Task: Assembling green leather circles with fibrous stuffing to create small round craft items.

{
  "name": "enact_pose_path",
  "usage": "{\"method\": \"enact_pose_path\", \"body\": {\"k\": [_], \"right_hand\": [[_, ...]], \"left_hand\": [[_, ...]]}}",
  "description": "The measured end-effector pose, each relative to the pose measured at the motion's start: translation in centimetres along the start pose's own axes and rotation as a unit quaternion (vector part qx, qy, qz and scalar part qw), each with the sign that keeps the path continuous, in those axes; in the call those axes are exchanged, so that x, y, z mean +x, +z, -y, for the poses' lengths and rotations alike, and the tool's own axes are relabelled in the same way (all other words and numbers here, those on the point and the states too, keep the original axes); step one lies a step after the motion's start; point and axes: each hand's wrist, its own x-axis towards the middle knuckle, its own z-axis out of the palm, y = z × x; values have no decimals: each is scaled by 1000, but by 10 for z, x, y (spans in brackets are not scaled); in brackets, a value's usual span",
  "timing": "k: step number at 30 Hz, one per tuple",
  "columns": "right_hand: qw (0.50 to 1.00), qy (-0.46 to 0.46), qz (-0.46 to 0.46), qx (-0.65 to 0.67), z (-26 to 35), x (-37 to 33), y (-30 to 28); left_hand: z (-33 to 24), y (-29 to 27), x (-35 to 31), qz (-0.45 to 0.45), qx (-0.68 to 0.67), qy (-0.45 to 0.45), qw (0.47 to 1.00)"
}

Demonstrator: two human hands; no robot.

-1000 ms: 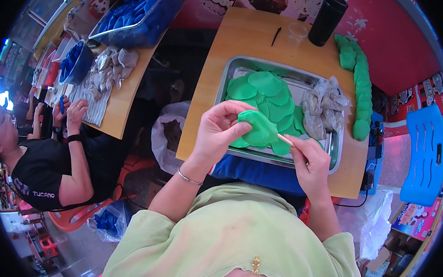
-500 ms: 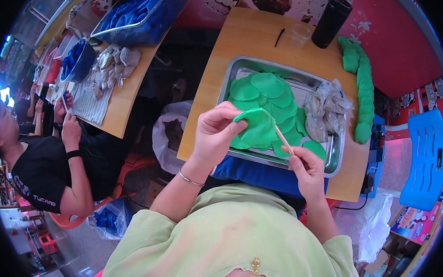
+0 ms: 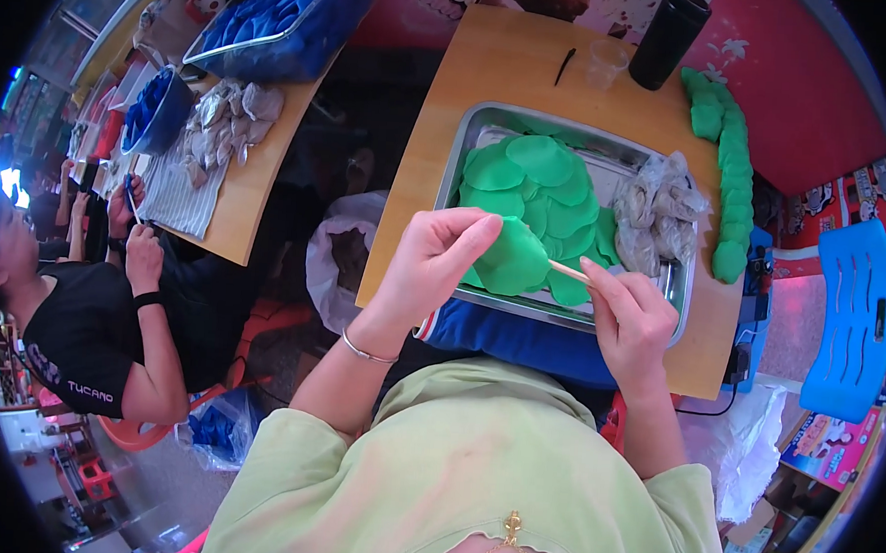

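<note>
Between thumb and fingers, my left hand (image 3: 439,251) pinches the edge of a green fabric piece (image 3: 512,260) over the near side of a metal tray. My right hand (image 3: 634,312) grips a thin wooden stick (image 3: 569,272), whose far tip meets the fabric's right edge; whether it goes inside the fabric is hidden. Behind my hands, many overlapping round green pieces (image 3: 544,167) lie in the metal tray (image 3: 455,147). Several small clear bags with greyish contents (image 3: 657,213) are bunched at the tray's right end.
A row of green pieces (image 3: 734,182) runs along the table's right edge. A black tumbler (image 3: 668,38), a clear cup (image 3: 606,63) and a black pen-like stick (image 3: 565,67) stand or lie at the back. Left, a co-worker (image 3: 89,338) sits by another table with blue pieces (image 3: 271,22).
The fabric piece has turned and sits slightly lower, with its edge now pinched from above by my left hand. My right hand has shifted slightly right, its stick lying flatter.
</note>
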Motion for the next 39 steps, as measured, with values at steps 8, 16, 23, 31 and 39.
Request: {"method": "enact_pose_path", "body": {"k": [8, 16, 23, 31, 39], "right_hand": [[991, -130, 23, -19, -13, 6, -5], [996, -68, -2, -53, -1, 6, -2], [996, -64, -2, -60, -6, 5, -5], [995, -88, 38, -26, -2, 8, -4], [953, 106, 165, 230, -17, -5, -10]], "left_hand": [[-10, -3, 6, 37, -80, -99, 991], [0, -4, 7, 16, -105, -103, 989], [-1, 1, 6, 34, -104, -96, 989], [-2, 3, 9, 76, -107, -129, 983], [-2, 8, 6, 94, -154, -70, 981]]}}
